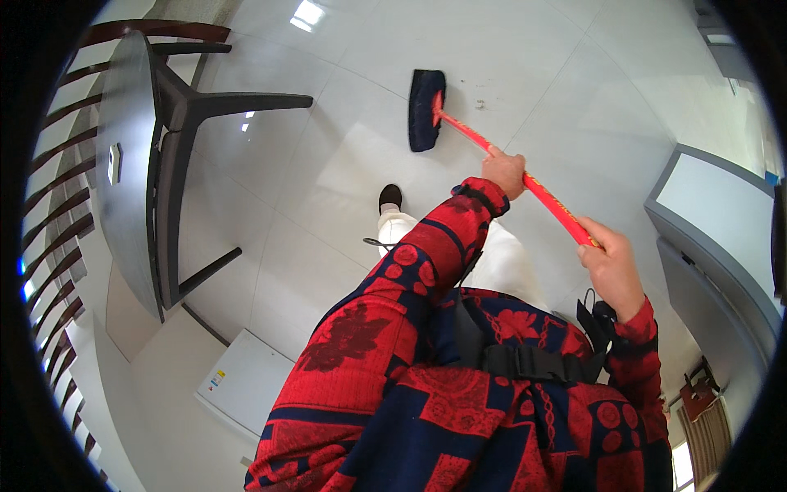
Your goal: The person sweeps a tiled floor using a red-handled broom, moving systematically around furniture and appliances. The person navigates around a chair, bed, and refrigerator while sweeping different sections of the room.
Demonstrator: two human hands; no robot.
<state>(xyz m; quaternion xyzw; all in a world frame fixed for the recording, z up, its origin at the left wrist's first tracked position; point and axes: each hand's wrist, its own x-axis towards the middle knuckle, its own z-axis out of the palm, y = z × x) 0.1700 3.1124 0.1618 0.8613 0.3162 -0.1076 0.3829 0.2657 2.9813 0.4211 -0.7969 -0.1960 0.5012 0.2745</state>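
A broom with a red handle [551, 202] and a dark, wide bristle head [426, 111] slants across the floor in front of me. Its head rests on the pale tiles, beside a small scatter of debris [480, 104]. My left hand [503, 172] is wrapped round the lower part of the handle. Around the top end of the same handle my right hand [613, 266] is closed, nearer to my body. Both sleeves are red and dark blue. One dark shoe [391, 196] shows below my left forearm.
A dark table [131, 180] with black legs stands at the left, a small white item on its top. Behind it runs a railing of curved brown bars [61, 221]. A white appliance [246, 381] sits at lower left. Grey-and-white cabinets [713, 205] line the right.
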